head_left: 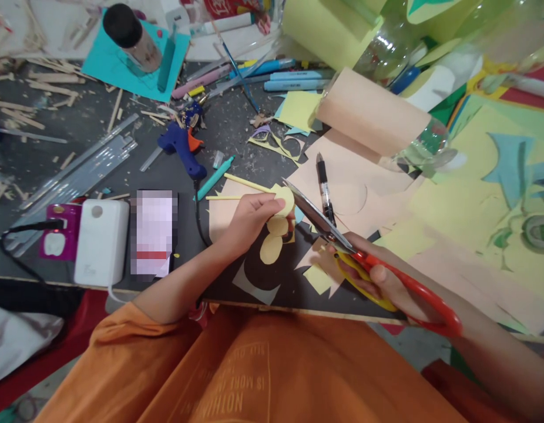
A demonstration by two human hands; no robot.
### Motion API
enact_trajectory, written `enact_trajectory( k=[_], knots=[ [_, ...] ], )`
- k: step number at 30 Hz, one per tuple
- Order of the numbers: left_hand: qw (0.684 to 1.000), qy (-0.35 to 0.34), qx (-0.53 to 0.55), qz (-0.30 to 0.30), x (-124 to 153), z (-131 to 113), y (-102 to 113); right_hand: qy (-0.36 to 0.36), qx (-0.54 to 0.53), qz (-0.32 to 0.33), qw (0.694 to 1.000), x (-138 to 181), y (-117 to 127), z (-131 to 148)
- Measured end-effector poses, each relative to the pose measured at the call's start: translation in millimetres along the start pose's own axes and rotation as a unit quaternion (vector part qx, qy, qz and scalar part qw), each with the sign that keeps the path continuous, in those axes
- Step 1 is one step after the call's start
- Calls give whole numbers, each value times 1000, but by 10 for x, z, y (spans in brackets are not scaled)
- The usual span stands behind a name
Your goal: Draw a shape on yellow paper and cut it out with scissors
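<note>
Between the thumb and fingers of my left hand (258,214) is a small yellow paper circle (284,201). My right hand (382,282) grips large scissors (327,232) with red and yellow handles. Their blades point up and left, the tips close to the edge of the circle. Whether the blades touch the paper I cannot tell. Below my left hand, two more yellow paper circles (271,250) lie on the dark table. A black pen (325,188) rests on peach paper (342,170) beyond the scissors, near a pencilled circle.
A blue glue gun (181,144) lies left of centre, by a teal marker (215,178). A phone (153,232) and a white power bank (101,242) sit near the front edge. Paper-wrapped bottles (369,114) lie at the back right. Wooden sticks (51,79) litter the left.
</note>
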State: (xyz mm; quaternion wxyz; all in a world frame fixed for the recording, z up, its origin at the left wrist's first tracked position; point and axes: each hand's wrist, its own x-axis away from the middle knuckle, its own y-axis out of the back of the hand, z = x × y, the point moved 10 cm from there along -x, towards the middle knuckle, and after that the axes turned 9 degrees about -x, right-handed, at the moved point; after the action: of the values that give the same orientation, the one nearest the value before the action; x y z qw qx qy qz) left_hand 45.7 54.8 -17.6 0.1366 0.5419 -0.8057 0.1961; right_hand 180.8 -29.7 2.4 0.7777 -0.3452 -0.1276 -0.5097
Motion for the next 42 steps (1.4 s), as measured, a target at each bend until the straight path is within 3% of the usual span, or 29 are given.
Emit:
enact_trajectory(
  k=[12, 15, 17, 20, 23, 27, 32, 35, 38, 39, 42],
  knots=[
    [999, 34, 6, 34, -4, 36, -56, 21, 172, 24, 985, 77, 98, 96],
    [999, 21, 4, 30, -17, 25, -47, 79, 240, -13, 968, 100, 211, 193],
    [1000, -4, -5, 5, -33, 2, 10, 119, 321, -89, 935, 164, 367, 313],
    [998, -34, -18, -46, -51, -14, 130, 118, 461, -211, 854, 302, 615, 476],
    [994, -62, -3, -95, -52, -41, 245, 93, 554, -267, 783, 371, 796, 553],
    [980, -98, 38, -168, -14, -109, 392, 151, 652, -296, 681, 377, 942, 642],
    [963, -137, 63, -225, 9, -173, 510, 214, 650, -302, 664, 402, 1170, 736],
    [964, -127, 62, -226, -15, -144, 513, 235, 669, -293, 641, 442, 1118, 857],
    [966, -126, 56, -218, -15, -139, 487, 273, 652, -385, 593, 585, 957, 1071],
    [965, -131, 56, -220, -5, -150, 486, 283, 633, -390, 606, 571, 869, 1083],
    [962, -139, 63, -228, 23, -168, 490, 271, 569, -283, 723, 253, 548, 885]
  ],
)
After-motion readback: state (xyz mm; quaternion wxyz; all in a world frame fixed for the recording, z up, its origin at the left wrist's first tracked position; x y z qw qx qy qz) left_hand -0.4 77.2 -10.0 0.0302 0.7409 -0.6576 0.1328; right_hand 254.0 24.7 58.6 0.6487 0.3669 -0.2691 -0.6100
